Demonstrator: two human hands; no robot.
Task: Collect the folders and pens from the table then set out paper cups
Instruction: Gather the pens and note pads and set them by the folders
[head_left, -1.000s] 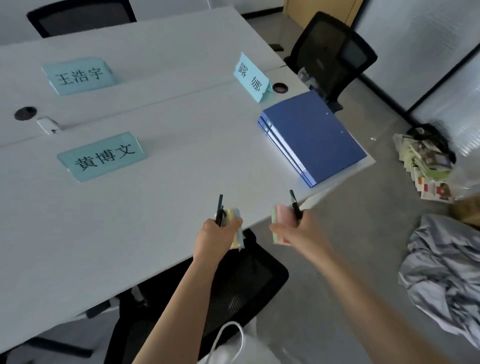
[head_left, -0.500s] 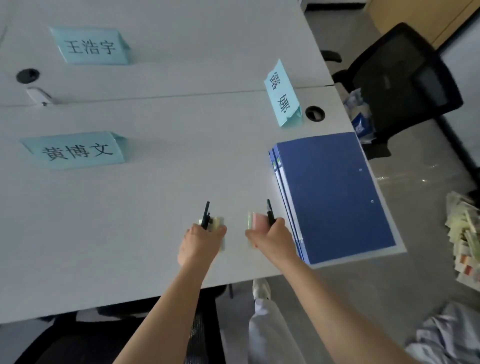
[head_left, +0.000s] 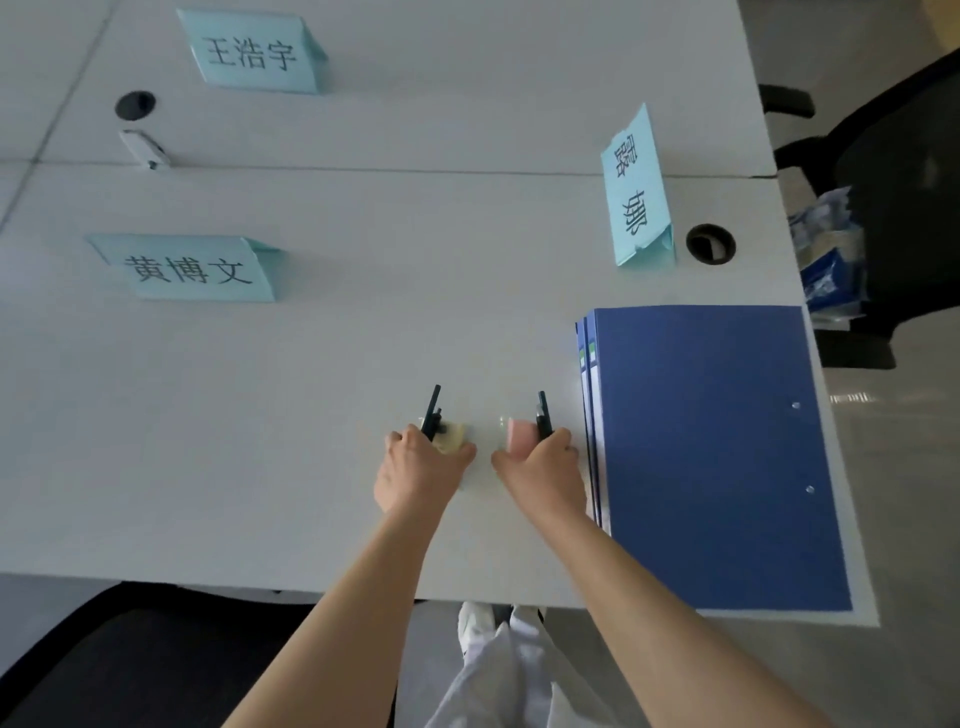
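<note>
While the left hand (head_left: 423, 467) grips a black pen (head_left: 431, 413), the right hand (head_left: 543, 467) grips another pen (head_left: 543, 415) beside blue folders (head_left: 711, 441).

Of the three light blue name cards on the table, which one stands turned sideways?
The name card beside the round cable hole, just beyond the blue folders; its characters run sideways, while the other two cards read upright.

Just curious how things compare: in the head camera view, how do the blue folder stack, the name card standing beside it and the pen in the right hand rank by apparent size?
1. Blue folder stack, by far largest.
2. Name card.
3. Pen in the right hand, partly hidden, smallest.
</note>
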